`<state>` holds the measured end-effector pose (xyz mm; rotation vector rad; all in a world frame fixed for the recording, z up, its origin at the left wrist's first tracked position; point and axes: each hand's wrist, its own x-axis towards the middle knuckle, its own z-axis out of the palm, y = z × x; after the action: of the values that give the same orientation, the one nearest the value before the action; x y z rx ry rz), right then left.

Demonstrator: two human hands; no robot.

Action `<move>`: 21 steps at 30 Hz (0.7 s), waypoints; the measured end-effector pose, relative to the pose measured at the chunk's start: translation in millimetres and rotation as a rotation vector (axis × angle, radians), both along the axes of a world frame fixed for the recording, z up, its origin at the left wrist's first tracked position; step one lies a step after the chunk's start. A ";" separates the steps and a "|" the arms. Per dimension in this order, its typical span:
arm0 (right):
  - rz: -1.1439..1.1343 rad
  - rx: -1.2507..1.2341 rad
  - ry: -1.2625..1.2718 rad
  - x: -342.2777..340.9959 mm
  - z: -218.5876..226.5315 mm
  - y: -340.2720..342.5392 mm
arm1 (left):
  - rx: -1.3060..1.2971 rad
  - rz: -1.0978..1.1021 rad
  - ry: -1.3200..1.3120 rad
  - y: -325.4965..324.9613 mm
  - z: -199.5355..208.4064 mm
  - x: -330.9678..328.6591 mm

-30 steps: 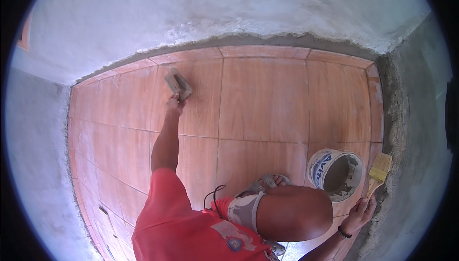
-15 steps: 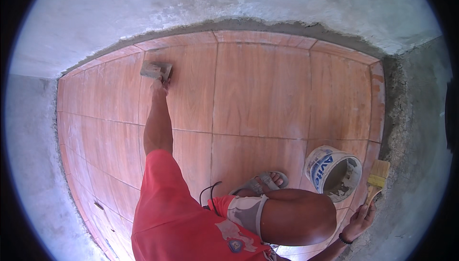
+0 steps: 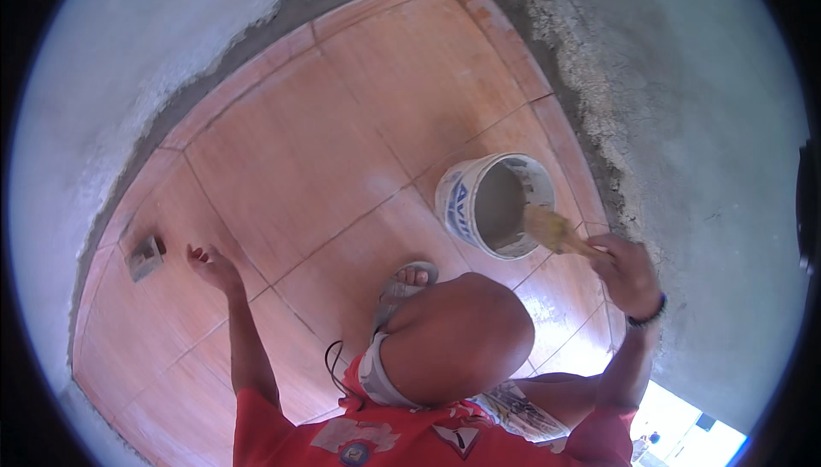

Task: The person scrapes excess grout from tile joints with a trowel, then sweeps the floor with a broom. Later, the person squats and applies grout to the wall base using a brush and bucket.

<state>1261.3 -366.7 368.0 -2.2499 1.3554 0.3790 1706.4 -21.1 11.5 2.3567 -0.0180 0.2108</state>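
Note:
My right hand (image 3: pixel 629 274) grips the wooden handle of a wide paintbrush (image 3: pixel 554 233). The brush's bristles are at the right rim of a white bucket (image 3: pixel 462 202); whether they touch it I cannot tell. Inside the bucket is grey, wet-looking material (image 3: pixel 500 203). My left hand (image 3: pixel 214 268) is over the tiles at the left, empty, its fingers loosely bent and apart. A flat plastering trowel (image 3: pixel 146 259) lies on the floor just left of those fingers, out of my grasp.
Wood-toned floor tiles (image 3: pixel 282 159) with thin joints reach a tiled skirting (image 3: pixel 248 69). Rough grey plaster (image 3: pixel 581 91) edges the right wall. My bent knee (image 3: pixel 462 339) and sandaled foot (image 3: pixel 410 283) are between my arms. Bright light falls at the lower right.
My left hand has let go of the trowel and drawn back from it. My right hand has brought the brush from beside the wall to the bucket. The view has turned rightward.

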 end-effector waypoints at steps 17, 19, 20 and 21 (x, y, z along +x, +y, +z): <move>-0.186 -0.067 -0.162 -23.7 -107.3 29.5 | 0.163 -0.172 -0.116 -128.4 -27.9 9.2; -0.252 -0.040 -0.282 -58.6 -131.9 44.1 | 0.177 -0.187 -0.180 -130.6 -34.6 7.7; -0.361 0.008 -0.340 -61.8 -132.9 50.2 | 0.197 -0.179 -0.186 -134.2 -32.5 9.4; -0.472 0.059 -0.392 -61.9 -131.5 57.1 | 0.221 -0.172 -0.185 -134.8 -28.7 6.3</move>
<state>1199.4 -309.6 236.5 -1.7568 1.5628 -0.1745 1712.7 -155.9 -17.1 2.5296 -0.3481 0.3579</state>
